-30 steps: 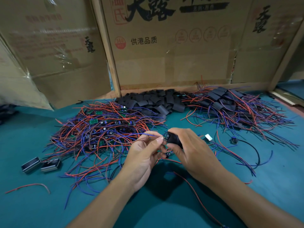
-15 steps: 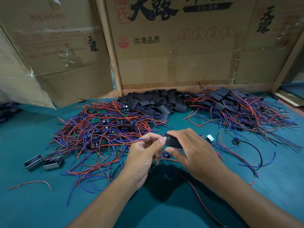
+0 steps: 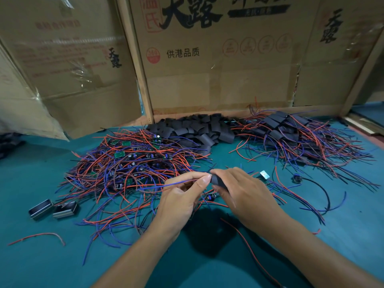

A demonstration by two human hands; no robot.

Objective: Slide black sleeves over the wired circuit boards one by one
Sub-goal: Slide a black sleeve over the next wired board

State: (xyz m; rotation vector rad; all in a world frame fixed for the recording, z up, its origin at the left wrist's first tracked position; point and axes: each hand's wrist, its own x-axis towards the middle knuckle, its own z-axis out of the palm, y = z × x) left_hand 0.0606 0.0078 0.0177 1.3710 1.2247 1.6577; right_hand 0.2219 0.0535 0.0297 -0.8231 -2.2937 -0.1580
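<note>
Right hand: the right hand [image 3: 247, 192] grasps a short black soft sleeve [image 3: 218, 181] between thumb and curled fingers, near the middle of the table.
Left hand: the left hand [image 3: 180, 196] pinches thin blue and red wires [image 3: 176, 182] with thumb and forefinger, its fingertips touching the left end of the sleeve.
Board in the sleeve: I cannot tell if a board is inside; the sleeve hides it.
Bare boards: a big heap of small green circuit boards with red and blue wires [image 3: 128, 163] lies at 10 o'clock from the hands.
Empty sleeves: a pile of flat black sleeves [image 3: 197, 129] lies at 12 o'clock, near the brown cardboard wall [image 3: 218, 80].
Finished pieces: a heap of sleeved boards with wires [image 3: 291, 134] lies at 2 o'clock.
Table: teal cloth surface [image 3: 41, 256].
Other things: two small metal rectangular casings [image 3: 53, 209] rest at 9 o'clock, side by side; one loose red wire [image 3: 41, 236] lies at 8 o'clock.
</note>
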